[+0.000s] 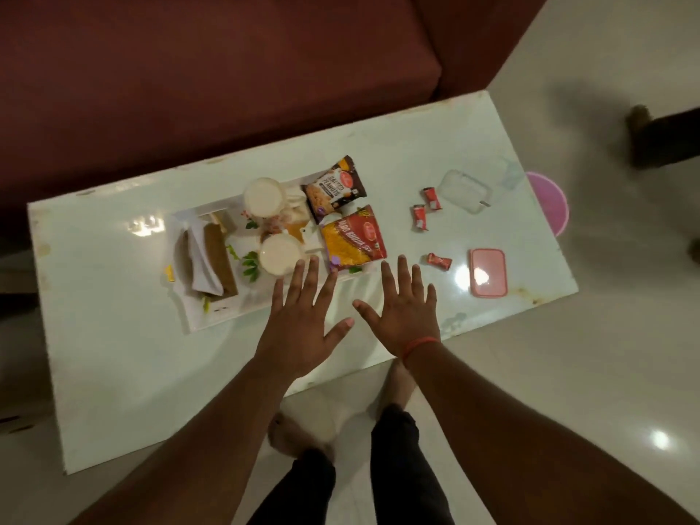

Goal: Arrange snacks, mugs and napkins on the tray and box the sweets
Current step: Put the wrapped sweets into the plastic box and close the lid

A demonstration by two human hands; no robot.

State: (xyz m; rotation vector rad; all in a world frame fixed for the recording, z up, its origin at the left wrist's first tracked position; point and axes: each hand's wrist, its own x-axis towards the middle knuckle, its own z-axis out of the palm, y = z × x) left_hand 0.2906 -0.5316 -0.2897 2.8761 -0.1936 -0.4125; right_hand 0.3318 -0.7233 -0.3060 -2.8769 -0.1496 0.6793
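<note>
A white floral tray (pixel 227 312) lies on the table. On it are folded napkins (pixel 206 261), two white mugs (pixel 264 198) (pixel 279 255), a brown peanut packet (pixel 335 188) and a red-and-yellow sev packet (pixel 354 240). Three red wrapped sweets (pixel 431 198) (pixel 419 217) (pixel 439 261) lie loose on the table to the right. A clear box (pixel 465 191) stands beyond them and its pink lid (pixel 488 272) lies nearer. My left hand (pixel 303 316) and my right hand (pixel 403 312) hover flat, fingers spread, holding nothing, over the tray's near right edge.
The white table (pixel 113 373) stands in front of a dark red sofa (pixel 208 77). A pink round object (pixel 549 202) shows on the floor past the table's right end. My legs and feet are below the table's near edge.
</note>
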